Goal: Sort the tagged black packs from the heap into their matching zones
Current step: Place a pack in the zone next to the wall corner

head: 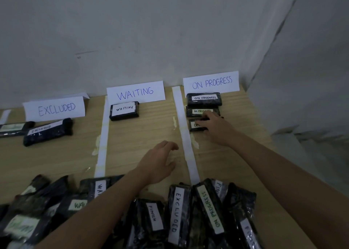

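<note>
Head view: we set a third pack into the ON PROGRESS zone.

Our right hand reaches far forward, its fingers curled over the third pack, which lies on the surface just in front of two packs already laid under the ON PROGRESS sign; whether they pinch it or only rest on it, we cannot tell. Its long axis runs left to right, matching its neighbours. Our left hand hovers over the WAITING lane, fingers loosely curled, holding nothing. The heap lies at the near edge, below both wrists, and the left hand is the nearer to it. We judge the next pick falls to that hand, drawing back toward us.
</note>
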The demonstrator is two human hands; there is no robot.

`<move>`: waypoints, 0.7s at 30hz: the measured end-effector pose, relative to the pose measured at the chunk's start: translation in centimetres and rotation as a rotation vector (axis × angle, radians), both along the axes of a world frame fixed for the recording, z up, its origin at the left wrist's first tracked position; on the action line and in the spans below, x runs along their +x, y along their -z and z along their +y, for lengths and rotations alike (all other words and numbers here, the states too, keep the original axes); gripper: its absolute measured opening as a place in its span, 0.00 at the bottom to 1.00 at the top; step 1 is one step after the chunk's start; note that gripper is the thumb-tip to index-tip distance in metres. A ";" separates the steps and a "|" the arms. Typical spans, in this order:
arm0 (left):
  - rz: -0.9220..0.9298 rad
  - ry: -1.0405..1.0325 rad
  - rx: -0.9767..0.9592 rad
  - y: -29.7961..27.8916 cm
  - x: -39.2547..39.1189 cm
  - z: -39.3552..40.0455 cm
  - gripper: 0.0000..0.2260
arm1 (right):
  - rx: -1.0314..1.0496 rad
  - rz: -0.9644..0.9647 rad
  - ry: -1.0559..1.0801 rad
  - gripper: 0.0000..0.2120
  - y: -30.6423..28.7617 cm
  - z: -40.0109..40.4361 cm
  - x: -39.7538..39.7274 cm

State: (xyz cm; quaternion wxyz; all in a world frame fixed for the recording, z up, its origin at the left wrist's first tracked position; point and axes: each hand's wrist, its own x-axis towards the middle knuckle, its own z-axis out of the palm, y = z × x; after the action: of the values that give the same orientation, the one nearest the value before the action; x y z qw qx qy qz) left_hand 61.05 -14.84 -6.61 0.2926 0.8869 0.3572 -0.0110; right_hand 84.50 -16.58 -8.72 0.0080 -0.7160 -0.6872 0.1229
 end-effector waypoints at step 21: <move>-0.151 0.087 -0.103 -1.4 -2.4 -4.1 0.15 | -0.238 0.583 0.005 0.12 -6.5 -9.8 -5.9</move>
State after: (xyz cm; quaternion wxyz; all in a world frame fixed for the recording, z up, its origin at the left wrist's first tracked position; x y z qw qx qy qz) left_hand 58.61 -18.95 -5.25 0.3632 0.8837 0.2942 0.0249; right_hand 78.62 -26.35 -2.19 0.1210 -0.6483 -0.6348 0.4026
